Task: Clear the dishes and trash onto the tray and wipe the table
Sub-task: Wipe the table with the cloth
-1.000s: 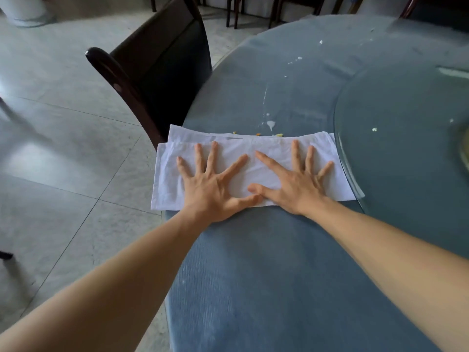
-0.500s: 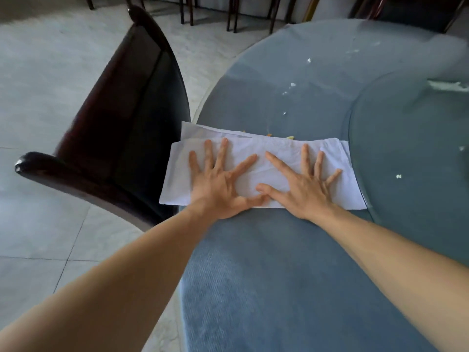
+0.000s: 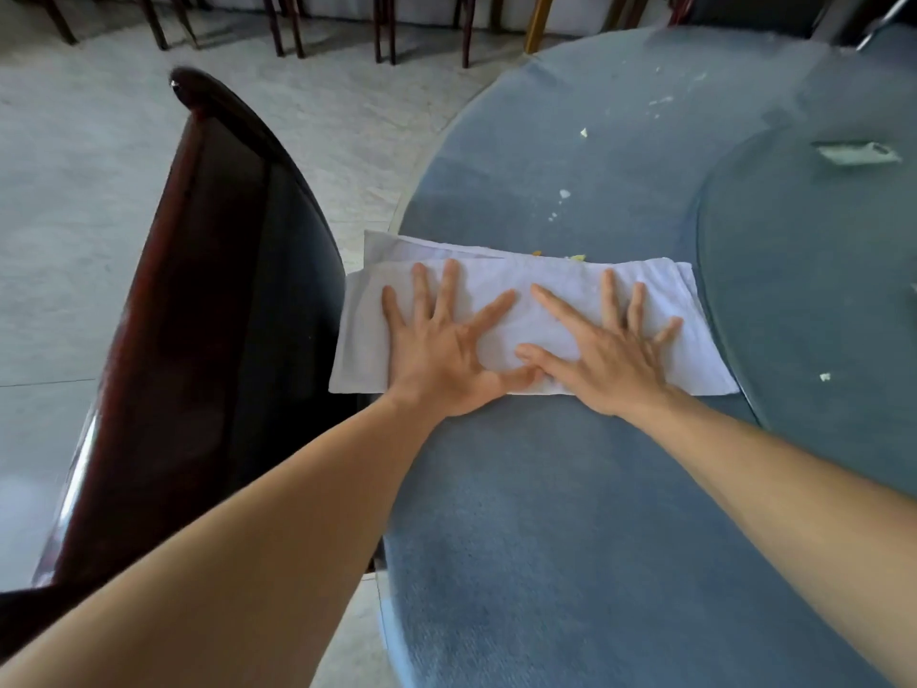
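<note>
Wiping step in hand. Left hand (image 3: 441,355) and right hand (image 3: 603,357) flat, fingers spread, pressing folded cloth (image 3: 536,295) onto blue bench (image 3: 546,513) near its left rim, beside chair (image 3: 208,310). Yellow bits just past cloth's far edge; white crumbs (image 3: 564,193) farther on. Next: likely push cloth forward, pressure even, gathering crumbs.

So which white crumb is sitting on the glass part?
The lone white crumb right of the right hand lies on the glass turntable; the others lie on the blue tablecloth.

towel (image 3: 521,310): white cloth | table (image 3: 546,538): matt blue fabric | chair (image 3: 198,340): glossy, probably wood
</note>
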Available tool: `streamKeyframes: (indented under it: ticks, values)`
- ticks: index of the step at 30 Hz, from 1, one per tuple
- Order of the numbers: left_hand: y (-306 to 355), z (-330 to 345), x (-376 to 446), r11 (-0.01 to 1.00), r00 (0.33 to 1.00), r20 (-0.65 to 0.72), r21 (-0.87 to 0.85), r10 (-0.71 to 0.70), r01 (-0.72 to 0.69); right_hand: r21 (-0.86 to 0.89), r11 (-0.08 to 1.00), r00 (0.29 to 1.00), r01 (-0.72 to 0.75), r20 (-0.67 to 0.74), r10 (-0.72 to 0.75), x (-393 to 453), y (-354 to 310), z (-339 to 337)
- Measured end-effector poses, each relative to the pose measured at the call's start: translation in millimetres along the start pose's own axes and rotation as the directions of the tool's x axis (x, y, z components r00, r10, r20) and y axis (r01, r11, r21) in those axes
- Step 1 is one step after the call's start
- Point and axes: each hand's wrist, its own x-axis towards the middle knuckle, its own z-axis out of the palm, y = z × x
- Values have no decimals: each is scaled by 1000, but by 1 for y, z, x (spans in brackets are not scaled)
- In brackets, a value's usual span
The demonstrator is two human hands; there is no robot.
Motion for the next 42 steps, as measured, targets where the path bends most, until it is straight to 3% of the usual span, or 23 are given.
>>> streamKeyframes:
  ticks: [11,18,22,28,34,42]
  values:
    - [-19,-22,73,981,977,120,59,175,-182,91,979,983,-181,-20,183,35,-17,-8]
    - [-28,-28,104,963,958,148,71,247,-260,27,969,964,-245,-100,246,52,-25,-5]
    - [-31,-32,127,951,946,162,90,280,-297,-30,967,965,-254,-78,251,64,-27,-12]
    - [-33,-35,157,935,931,178,106,318,-340,21,947,936,-320,-151,319,85,-27,-3]
    - [-33,-38,192,915,912,191,108,364,-388,20,909,909,-417,-9,417,108,-33,-24]
    - [-32,-44,253,871,861,212,75,462,-486,99,863,867,-496,-5,499,147,-34,-37]
